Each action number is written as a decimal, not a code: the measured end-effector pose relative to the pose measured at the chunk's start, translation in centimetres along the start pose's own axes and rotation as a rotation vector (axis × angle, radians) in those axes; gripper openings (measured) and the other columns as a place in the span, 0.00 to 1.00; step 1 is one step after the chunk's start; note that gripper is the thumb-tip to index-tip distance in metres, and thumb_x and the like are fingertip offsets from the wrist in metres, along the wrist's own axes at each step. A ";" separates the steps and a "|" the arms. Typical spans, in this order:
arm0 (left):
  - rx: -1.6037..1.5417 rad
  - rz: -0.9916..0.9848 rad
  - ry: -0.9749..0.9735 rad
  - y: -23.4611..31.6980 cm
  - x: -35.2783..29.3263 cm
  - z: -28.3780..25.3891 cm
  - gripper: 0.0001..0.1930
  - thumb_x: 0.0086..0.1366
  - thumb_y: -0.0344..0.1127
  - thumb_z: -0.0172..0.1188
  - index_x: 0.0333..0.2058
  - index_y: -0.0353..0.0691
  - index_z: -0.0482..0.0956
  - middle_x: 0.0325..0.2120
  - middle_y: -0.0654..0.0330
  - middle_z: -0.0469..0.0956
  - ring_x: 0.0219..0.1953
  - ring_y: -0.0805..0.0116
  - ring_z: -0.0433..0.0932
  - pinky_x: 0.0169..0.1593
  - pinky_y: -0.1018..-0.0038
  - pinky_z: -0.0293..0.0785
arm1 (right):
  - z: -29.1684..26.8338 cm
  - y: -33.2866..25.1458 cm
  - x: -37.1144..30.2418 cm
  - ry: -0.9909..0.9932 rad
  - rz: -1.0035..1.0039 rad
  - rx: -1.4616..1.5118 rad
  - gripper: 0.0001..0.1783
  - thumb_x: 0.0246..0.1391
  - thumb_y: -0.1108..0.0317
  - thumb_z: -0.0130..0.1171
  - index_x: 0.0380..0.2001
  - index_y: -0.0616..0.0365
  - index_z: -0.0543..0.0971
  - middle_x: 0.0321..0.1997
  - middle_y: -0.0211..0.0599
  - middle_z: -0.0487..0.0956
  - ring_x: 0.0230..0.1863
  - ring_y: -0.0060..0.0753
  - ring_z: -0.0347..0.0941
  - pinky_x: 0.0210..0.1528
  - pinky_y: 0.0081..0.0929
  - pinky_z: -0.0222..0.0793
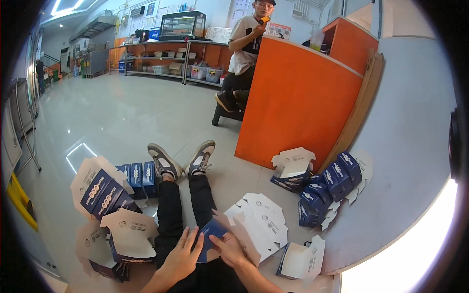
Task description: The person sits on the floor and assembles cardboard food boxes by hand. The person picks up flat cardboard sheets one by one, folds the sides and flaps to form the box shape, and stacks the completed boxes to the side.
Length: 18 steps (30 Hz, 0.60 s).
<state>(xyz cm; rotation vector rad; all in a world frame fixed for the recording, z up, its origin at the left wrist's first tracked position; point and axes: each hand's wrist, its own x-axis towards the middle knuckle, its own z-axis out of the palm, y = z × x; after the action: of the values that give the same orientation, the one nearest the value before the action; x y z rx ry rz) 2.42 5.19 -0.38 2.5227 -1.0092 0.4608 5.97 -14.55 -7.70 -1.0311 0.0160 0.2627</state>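
Observation:
A partly folded blue-and-white cardboard box rests over my lap, between my two hands. My left hand holds its left side, fingers stretched along the blue panel's edge. From the right, my right hand grips the box with the thumb on the blue panel; its other fingers are partly hidden behind the cardboard. Just right of my legs lies a stack of flat white carton blanks. An open-lidded blue box stands to the left of my legs, and another open box sits at the lower right.
More blue boxes stand at left, near my shoes. Another pile of boxes leans by the right wall. Beyond is an orange counter, with a seated person holding a yellow device. Metal shelves line the back.

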 end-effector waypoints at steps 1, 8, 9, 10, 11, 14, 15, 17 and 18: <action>0.033 -0.004 -0.009 0.1 -0.5 0.1 0.29 0.59 0.23 0.59 0.61 0.27 0.67 0.64 0.36 0.62 0.66 0.27 0.61 0.64 0.52 0.69 | 0.0 0.3 0.2 -0.007 0.031 0.009 0.11 0.66 0.72 0.58 0.50 0.59 0.78 0.51 0.34 0.80 0.52 0.28 0.77 0.56 0.30 0.76; -0.056 0.042 0.100 0.6 -2.1 0.5 0.26 0.58 0.22 0.62 0.57 0.29 0.74 0.59 0.40 0.71 0.63 0.36 0.70 0.63 0.56 0.72 | -0.7 0.1 0.0 -0.013 -0.020 0.215 0.08 0.65 0.74 0.59 0.46 0.59 0.80 0.47 0.35 0.83 0.48 0.30 0.80 0.53 0.31 0.78; -0.036 0.076 0.136 0.6 -2.1 0.5 0.25 0.58 0.22 0.63 0.56 0.29 0.75 0.57 0.41 0.74 0.62 0.37 0.72 0.63 0.57 0.73 | 0.2 -0.8 -0.4 0.016 -0.014 0.254 0.07 0.64 0.73 0.60 0.45 0.59 0.80 0.46 0.34 0.83 0.46 0.29 0.81 0.52 0.30 0.79; -0.019 0.083 0.167 0.6 -1.8 0.6 0.24 0.58 0.23 0.63 0.55 0.29 0.76 0.56 0.42 0.75 0.61 0.39 0.73 0.62 0.58 0.74 | 0.7 -1.6 -0.9 0.048 -0.012 0.289 0.06 0.64 0.73 0.61 0.43 0.59 0.81 0.45 0.34 0.84 0.44 0.27 0.81 0.50 0.29 0.79; -0.001 0.088 0.197 0.6 -1.6 0.6 0.23 0.58 0.23 0.63 0.53 0.29 0.78 0.54 0.43 0.77 0.60 0.40 0.74 0.61 0.59 0.75 | 0.6 -1.8 -1.2 0.040 -0.042 0.303 0.06 0.63 0.76 0.61 0.42 0.59 0.81 0.44 0.35 0.84 0.44 0.27 0.81 0.50 0.29 0.80; -0.008 0.111 0.221 0.5 -0.5 -0.1 0.20 0.58 0.23 0.63 0.51 0.30 0.80 0.53 0.46 0.79 0.60 0.42 0.75 0.60 0.59 0.76 | 1.8 -3.0 -2.4 0.114 -0.139 0.239 0.06 0.62 0.77 0.61 0.42 0.60 0.81 0.44 0.35 0.84 0.44 0.27 0.81 0.50 0.27 0.79; -0.019 0.118 0.218 0.4 -0.1 -0.5 0.19 0.58 0.23 0.63 0.50 0.30 0.81 0.53 0.47 0.79 0.60 0.42 0.75 0.60 0.59 0.76 | 2.5 -3.4 -2.7 0.129 -0.196 0.207 0.06 0.62 0.77 0.61 0.42 0.61 0.81 0.44 0.35 0.84 0.44 0.26 0.81 0.50 0.27 0.79; -0.004 0.115 0.248 0.6 0.8 -1.1 0.18 0.58 0.23 0.63 0.49 0.31 0.81 0.53 0.48 0.79 0.59 0.42 0.75 0.60 0.59 0.76 | 3.7 -3.8 -3.1 0.163 -0.304 0.138 0.06 0.62 0.77 0.61 0.42 0.62 0.81 0.43 0.35 0.84 0.44 0.25 0.81 0.50 0.27 0.78; 0.003 0.114 0.263 0.8 1.2 -1.2 0.18 0.58 0.23 0.63 0.49 0.32 0.81 0.53 0.49 0.79 0.59 0.43 0.75 0.61 0.59 0.76 | 4.0 -3.7 -3.2 0.199 -0.350 0.076 0.06 0.62 0.77 0.61 0.43 0.62 0.81 0.43 0.35 0.84 0.43 0.25 0.81 0.50 0.27 0.78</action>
<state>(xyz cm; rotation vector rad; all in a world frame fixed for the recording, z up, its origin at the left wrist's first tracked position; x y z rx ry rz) 2.49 4.56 1.37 2.3372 -1.0514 0.8034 3.24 -13.57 -2.08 -0.9625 0.0246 -0.1578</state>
